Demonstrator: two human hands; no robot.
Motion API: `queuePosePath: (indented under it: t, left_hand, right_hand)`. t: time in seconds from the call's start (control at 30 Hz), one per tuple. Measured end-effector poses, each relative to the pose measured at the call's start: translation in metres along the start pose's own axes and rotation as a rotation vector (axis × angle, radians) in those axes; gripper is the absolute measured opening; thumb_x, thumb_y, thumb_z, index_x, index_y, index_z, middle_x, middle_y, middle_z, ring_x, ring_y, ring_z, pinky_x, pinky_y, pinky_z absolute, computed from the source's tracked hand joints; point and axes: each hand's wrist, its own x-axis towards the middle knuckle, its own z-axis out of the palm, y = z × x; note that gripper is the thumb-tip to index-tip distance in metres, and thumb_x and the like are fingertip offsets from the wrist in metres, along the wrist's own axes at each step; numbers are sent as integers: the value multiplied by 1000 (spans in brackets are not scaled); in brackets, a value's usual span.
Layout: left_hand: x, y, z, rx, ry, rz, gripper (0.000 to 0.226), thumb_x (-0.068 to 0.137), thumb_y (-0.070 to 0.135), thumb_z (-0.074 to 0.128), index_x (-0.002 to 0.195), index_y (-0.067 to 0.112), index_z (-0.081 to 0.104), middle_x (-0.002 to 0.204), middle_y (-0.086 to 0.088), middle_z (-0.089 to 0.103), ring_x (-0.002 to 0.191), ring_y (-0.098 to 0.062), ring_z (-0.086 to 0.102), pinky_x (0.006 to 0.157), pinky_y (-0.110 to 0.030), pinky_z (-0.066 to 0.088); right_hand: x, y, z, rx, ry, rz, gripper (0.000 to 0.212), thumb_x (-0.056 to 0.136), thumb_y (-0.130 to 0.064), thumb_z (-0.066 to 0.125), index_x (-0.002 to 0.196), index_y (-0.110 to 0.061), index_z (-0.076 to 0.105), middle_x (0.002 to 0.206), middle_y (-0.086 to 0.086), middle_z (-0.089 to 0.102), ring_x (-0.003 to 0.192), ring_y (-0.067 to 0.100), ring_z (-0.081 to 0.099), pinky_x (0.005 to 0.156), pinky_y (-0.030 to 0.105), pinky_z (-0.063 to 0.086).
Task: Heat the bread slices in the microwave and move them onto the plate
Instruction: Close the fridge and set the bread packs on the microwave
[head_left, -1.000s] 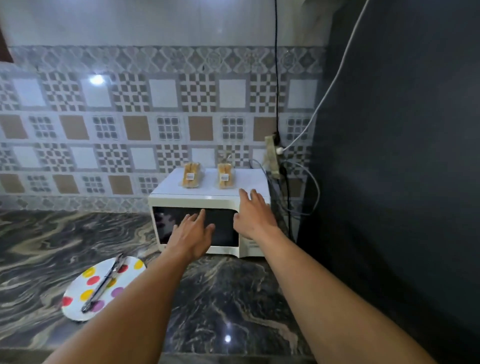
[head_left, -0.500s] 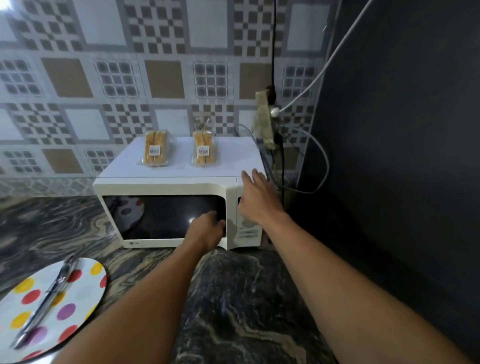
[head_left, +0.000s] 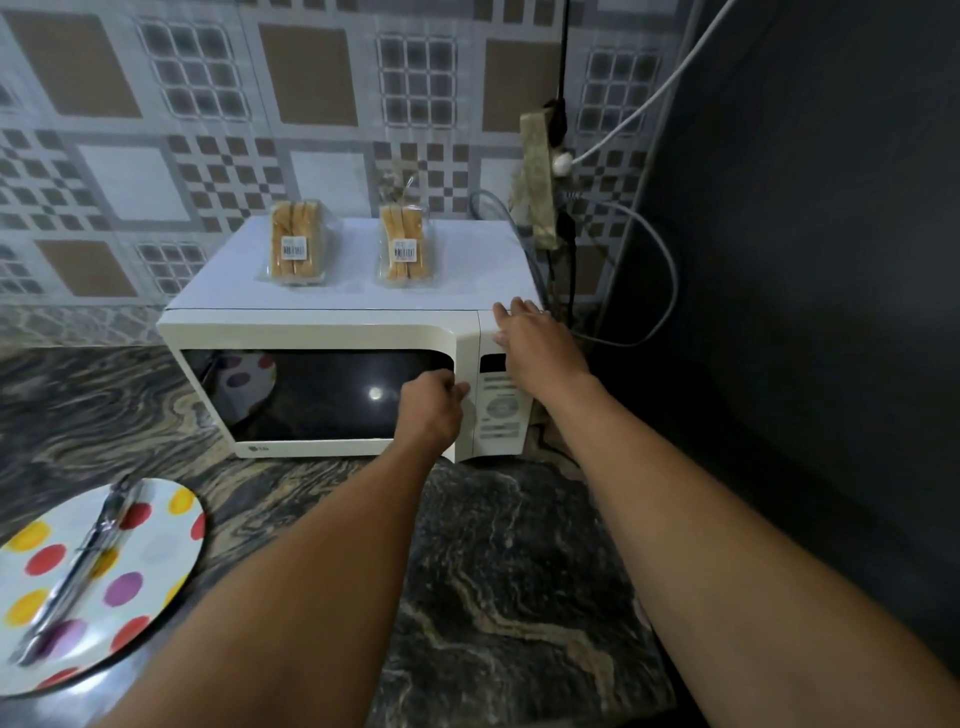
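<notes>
**Door about to be pulled**

The left hand (head_left: 434, 410) is curled on the right edge of the microwave (head_left: 332, 332) door; the right hand (head_left: 535, 340) lies flat and open on its top corner, bracing. Two wrapped bread packs (head_left: 296, 243) (head_left: 405, 249) sit on top, behind both hands: light, soft, best taken by the sides. The plate (head_left: 150, 545) waits on the bench (head_left: 519, 571).

One microwave (head_left: 332, 332) stands on one marbled surface (head_left: 519, 571). Two wrapped bread packs lie on its top: a left pack (head_left: 296, 244) and a right pack (head_left: 406, 245). One dotted plate (head_left: 156, 545) carries one pair of metal tongs (head_left: 78, 566). Two hands appear: left hand (head_left: 431, 410), right hand (head_left: 540, 345).
</notes>
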Motion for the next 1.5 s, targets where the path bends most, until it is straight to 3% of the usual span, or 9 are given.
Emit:
queuePosePath:
  t: [0.17,0.37,0.43,0.7,1.03,1.17,1.3,1.4,1.5]
  left_hand:
    - [-3,2,0,37,22,-9,30,100,11,56,74,-3,60,62,-1,56,66,-22,54,59,-26,33]
    - [-3,2,3,17,37,-18,29,100,11,56,76,-3,64,66,-2,61,74,-23,63,67,-25,46]
    - [-3,3,3,5,42,-10,30,100,14,58,75,-2,65,73,-12,66,79,-30,67,69,-31,51]
    - [-6,5,1,56,62,-5,29,99,11,58,76,-5,65,62,-5,56,67,-24,54,59,-25,32]
    - [-6,6,2,52,60,1,23,100,10,57,89,-1,73,84,-8,68,76,-22,65,61,-27,49]
    - [-6,5,1,113,78,34,29,100,12,58,72,11,65,74,-4,61,73,-23,62,59,-24,40]
    - [-8,3,0,118,75,26,28,101,13,57,76,9,68,75,0,58,66,-16,57,48,-12,36]
    - [-19,-5,2,110,80,43,39,100,12,56,61,12,54,68,2,56,56,-9,51,48,-16,39]
    - [-35,-14,-1,101,95,54,36,99,11,56,64,2,53,63,0,59,52,-7,50,51,-23,44]
  right_hand:
    - [1,2,-2,-25,-20,-10,44,105,-16,42,147,-5,38,139,17,47,128,32,44,98,40,40]
    - [1,5,-5,-5,-27,-19,45,106,-18,43,149,-7,38,139,16,48,126,33,47,94,40,43]
    - [1,6,-5,-1,-16,-24,44,106,-18,43,149,-8,39,138,16,49,125,33,48,93,40,43]
    - [-1,9,-7,-12,5,-38,40,106,-21,44,145,-10,44,133,13,52,118,31,53,87,38,46]
    - [-3,11,-7,4,7,-34,42,106,-22,43,147,-11,43,134,13,51,120,30,53,88,37,46]
    - [-3,10,-8,-20,-1,-36,44,107,-22,42,149,-11,40,135,15,51,121,32,53,89,39,46]
    - [-4,9,-10,-42,-8,-37,43,107,-22,43,148,-11,41,134,14,52,121,31,53,88,39,46]
    - [-4,8,-12,-53,-9,-33,43,106,-22,43,148,-11,41,133,14,52,121,30,53,87,39,45]
    - [-7,6,-15,-59,-30,-35,41,106,-18,43,146,-9,42,131,15,52,119,31,52,84,37,44]
